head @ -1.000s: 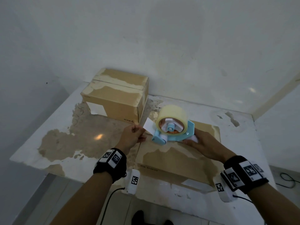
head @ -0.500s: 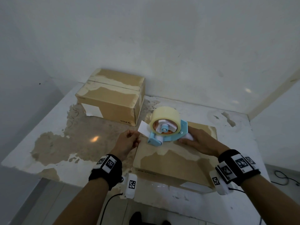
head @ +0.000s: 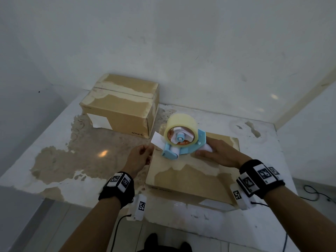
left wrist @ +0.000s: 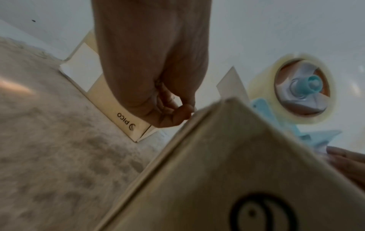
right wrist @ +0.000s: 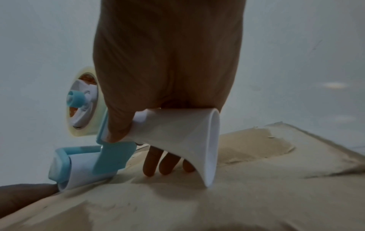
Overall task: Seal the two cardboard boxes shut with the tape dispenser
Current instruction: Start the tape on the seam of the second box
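Two wrists come first, each wrapped in a black band carrying white blocks printed with square black-and-white markers. Beyond them lies the nearer of two cardboard boxes, the flat box (head: 189, 171), low and wide, its brown top scuffed with pale torn patches. One tape dispenser (head: 183, 140) rests on that top near its left edge: a light blue plastic frame, a white roller, a flared white handle and a single thick roll of clear yellowish tape (head: 181, 124). The right hand (head: 221, 153) wraps the handle, thumb on top, three fingertips (right wrist: 152, 165) reaching down to the cardboard. The left hand (head: 139, 157) sits at the box's left edge with fingers pinched together, seemingly on the tape's free end, though blur hides the contact. Farther back, the tall box (head: 121, 106) stands on the worn, mottled table (head: 60, 160), its flaps closed.
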`<state>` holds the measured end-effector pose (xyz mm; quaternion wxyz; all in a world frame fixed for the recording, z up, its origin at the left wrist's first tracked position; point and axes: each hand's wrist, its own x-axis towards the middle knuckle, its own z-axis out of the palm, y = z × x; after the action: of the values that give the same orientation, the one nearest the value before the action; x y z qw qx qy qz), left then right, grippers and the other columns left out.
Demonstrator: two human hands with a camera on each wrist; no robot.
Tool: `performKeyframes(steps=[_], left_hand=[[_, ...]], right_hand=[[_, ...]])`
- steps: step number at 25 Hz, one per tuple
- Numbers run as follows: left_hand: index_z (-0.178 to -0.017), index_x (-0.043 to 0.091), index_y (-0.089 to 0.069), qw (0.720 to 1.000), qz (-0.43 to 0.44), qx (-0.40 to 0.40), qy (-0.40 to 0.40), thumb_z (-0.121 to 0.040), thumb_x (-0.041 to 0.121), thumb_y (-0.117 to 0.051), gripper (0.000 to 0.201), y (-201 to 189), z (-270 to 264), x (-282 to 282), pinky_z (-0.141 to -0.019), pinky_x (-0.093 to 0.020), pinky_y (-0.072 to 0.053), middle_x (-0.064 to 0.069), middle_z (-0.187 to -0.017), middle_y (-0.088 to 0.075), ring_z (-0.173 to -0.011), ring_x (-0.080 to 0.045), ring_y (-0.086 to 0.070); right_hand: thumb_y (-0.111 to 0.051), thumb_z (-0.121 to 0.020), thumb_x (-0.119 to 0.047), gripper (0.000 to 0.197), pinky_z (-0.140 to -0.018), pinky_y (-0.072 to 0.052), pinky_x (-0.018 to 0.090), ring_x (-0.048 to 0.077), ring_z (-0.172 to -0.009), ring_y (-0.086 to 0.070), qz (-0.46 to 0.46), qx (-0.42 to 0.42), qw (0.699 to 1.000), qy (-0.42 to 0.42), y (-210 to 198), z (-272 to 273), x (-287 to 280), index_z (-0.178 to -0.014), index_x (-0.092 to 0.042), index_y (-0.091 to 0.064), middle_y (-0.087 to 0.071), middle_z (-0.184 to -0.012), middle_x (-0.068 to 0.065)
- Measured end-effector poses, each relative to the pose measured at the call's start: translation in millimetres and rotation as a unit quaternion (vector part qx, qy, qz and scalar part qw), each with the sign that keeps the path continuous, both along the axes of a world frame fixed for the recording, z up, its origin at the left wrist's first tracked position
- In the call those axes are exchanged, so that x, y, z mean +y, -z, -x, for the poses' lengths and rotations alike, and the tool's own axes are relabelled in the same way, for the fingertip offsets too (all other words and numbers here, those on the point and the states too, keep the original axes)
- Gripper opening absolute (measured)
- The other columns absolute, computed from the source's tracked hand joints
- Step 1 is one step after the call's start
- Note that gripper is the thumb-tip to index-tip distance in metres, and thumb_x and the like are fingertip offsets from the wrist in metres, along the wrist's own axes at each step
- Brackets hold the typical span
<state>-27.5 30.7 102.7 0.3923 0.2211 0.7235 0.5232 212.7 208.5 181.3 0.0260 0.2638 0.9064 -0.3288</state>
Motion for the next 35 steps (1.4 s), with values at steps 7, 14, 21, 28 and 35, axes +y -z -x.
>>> performKeyframes(steps=[7, 14, 21, 28, 35], left_hand=[[-0.111, 0.008, -0.053, 0.996, 0.074, 0.045, 0.026, -0.101, 0.033, -0.036, 0.032, 8.2, -14.1, 6.0, -0.069, -0.029, -0.047, -0.003, -0.095, -0.059, -0.083, -0.014, -0.056], [-0.114, 0.018, -0.055, 0.988, -0.016, 0.145, -0.054, -0.101, 0.015, -0.037, 0.023, 9.3, -19.8, -2.1, -0.072, -0.027, -0.049, 0.000, -0.095, -0.061, -0.083, -0.014, -0.059], [-0.107, 0.022, -0.067, 0.999, 0.003, 0.051, 0.010, -0.102, 0.040, -0.033, 0.039, -3.4, -27.1, -5.8, -0.088, -0.046, -0.053, -0.008, -0.100, -0.070, -0.094, -0.023, -0.066], [-0.143, 0.016, -0.039, 0.986, 0.042, 0.116, 0.113, -0.106, 0.028, -0.020, 0.044, -8.4, -28.4, 9.7, -0.098, -0.028, -0.035, -0.003, -0.131, -0.050, -0.121, -0.018, -0.047], [-0.134, 0.013, -0.048, 0.983, 0.035, 0.134, 0.118, -0.105, 0.030, -0.023, 0.042, 3.7, -19.7, 8.5, -0.094, -0.031, -0.040, -0.013, -0.129, -0.057, -0.114, -0.024, -0.054]], right_hand=[[-0.057, -0.094, -0.044, 0.048, -0.094, -0.045, 0.031, 0.015, -0.111, -0.058, 0.003, 0.003, 1.000, 0.000, 2.1, 0.9, 0.5, -0.138, -0.027, -0.046, -0.060, -0.135, 0.000], [-0.057, -0.095, -0.040, 0.044, -0.091, -0.042, 0.027, 0.014, -0.110, -0.057, 0.009, 0.010, 1.000, 0.002, 0.7, 0.1, -2.0, -0.135, -0.025, -0.049, -0.061, -0.133, 0.000], [-0.054, -0.096, -0.040, 0.041, -0.091, -0.044, 0.032, 0.019, -0.107, -0.058, -0.004, -0.018, 1.000, -0.014, -0.8, -0.8, -5.2, -0.133, -0.022, -0.052, -0.062, -0.131, 0.004], [-0.050, -0.097, -0.043, 0.042, -0.089, -0.046, 0.035, 0.022, -0.102, -0.060, -0.021, -0.045, 0.999, -0.020, 1.1, -0.4, -3.4, -0.133, -0.022, -0.048, -0.064, -0.127, 0.007], [-0.048, -0.099, -0.038, 0.039, -0.095, -0.047, 0.035, 0.023, -0.108, -0.059, -0.039, -0.064, 0.995, -0.062, -8.1, -3.1, 0.9, -0.134, -0.021, -0.047, -0.061, -0.130, 0.006]])
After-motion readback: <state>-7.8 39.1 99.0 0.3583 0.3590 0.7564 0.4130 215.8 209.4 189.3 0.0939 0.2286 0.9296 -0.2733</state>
